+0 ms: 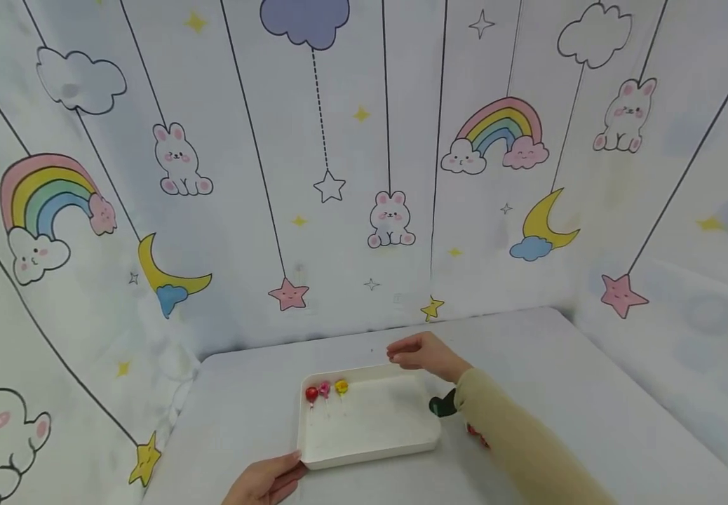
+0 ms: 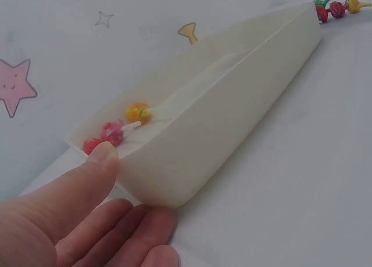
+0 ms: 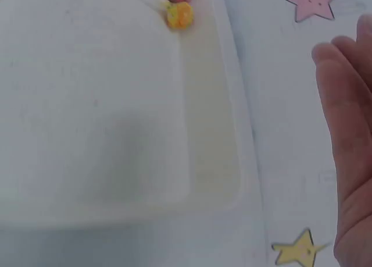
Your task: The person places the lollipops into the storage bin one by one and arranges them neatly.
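Observation:
A white rectangular tray (image 1: 386, 424) lies on the table with a red lollipop (image 1: 311, 394), a pink lollipop (image 1: 325, 388) and a yellow lollipop (image 1: 341, 386) in a row at its far left corner. My left hand (image 1: 267, 480) grips the near left corner, thumb on the rim and fingers beneath the outer wall, as the left wrist view shows. Just beyond the far right rim, apart from the tray, hovers my right hand (image 1: 430, 355). Its fingers extend leftward, and nothing shows in them.
Several more lollipops (image 2: 337, 10) lie past the tray's right end, mostly hidden by my right sleeve (image 1: 515, 438) in the head view. A dark object (image 1: 442, 404) shows by the right wrist. Printed fabric walls (image 1: 339, 245) stand behind the white table (image 1: 244, 393).

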Available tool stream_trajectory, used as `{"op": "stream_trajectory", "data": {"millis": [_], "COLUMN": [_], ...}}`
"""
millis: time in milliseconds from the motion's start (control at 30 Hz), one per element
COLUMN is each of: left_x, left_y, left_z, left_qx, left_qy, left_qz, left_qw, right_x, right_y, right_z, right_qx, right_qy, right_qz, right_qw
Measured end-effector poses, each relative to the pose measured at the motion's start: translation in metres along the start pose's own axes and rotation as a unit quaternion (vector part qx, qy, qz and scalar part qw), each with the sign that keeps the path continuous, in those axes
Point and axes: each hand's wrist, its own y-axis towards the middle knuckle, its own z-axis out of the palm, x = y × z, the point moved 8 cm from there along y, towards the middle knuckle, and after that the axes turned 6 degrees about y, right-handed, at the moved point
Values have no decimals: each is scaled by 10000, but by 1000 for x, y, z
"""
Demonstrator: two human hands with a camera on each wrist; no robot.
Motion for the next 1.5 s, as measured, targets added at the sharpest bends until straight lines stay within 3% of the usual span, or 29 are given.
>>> {"op": "stream_trajectory", "data": {"millis": [200,367,500,667,800,900,1200,1500], "left_x": [1,2,2,0,-1,-1,-2,-3], "left_y": [0,1,2,1,0,-1,-4,-7], "left_z": [-2,-1,0,0,0,0,1,2], "left_qx": [-38,-30,3,75,55,32,26,-32], "left_qy": [-6,101,59,1,-17,-43,-30,60], "left_qz": [19,-50,-68,-3,-8,-12,-62,-94], "left_qw": [10000,9999,10000,10000,10000,10000,10000,9999], "right_x": [-7,-35,-66,-106,-124,-127,-125,-121], "right_y": [-44,-85,-117,-144,-153,-153,-151,-154], "right_z": [-65,-116,-142,-152,-153,-150,-142,-145], "right_qx": [185,-257,-575,-870,-996,-1055,-1445,-1497], "right_qy": [-214,-676,-777,-1037,-1305,-1458,-1934,-2075], "right_qz": [-64,72,197,420,441,424,961,983], "right_qw": [9996,9974,9951,9899,9854,9828,9656,9617]}}
